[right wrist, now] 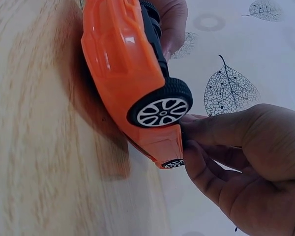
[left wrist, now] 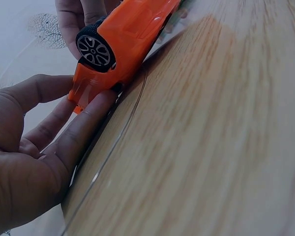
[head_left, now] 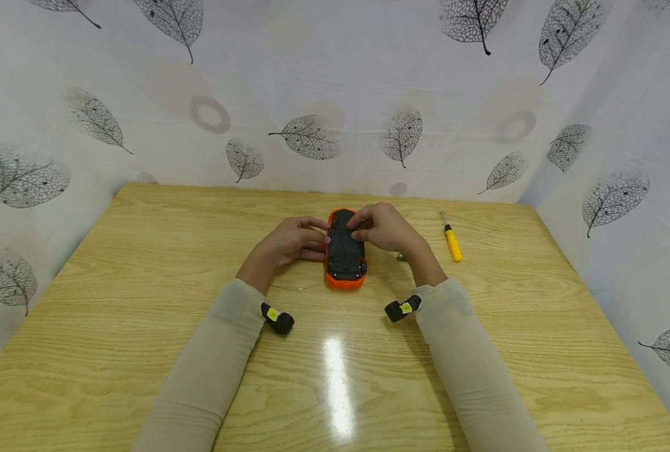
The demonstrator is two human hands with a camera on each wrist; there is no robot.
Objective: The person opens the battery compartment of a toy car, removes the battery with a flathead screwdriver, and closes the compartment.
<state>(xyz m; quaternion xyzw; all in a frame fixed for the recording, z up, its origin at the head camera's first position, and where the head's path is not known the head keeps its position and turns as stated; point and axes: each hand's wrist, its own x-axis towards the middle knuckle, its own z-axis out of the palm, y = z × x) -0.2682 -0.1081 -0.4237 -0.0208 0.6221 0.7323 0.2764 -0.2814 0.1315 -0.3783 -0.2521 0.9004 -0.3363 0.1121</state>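
Orange toy car [head_left: 345, 251] lay upside down at the middle of the wooden desk [head_left: 143, 326], its black underside facing up and its wheels still fitted. Left hand [head_left: 290, 242] steadied the car's left flank with nearly straight fingers [left wrist: 83, 125]; right hand [head_left: 382, 227] curled its fingers [right wrist: 206, 130] onto the underside near the far end. A yellow-handled screwdriver [head_left: 451, 238] lay untouched to the right, so any work on the underside appeared barely begun. A leaf-printed white curtain [head_left: 312, 94] enclosed the desk.
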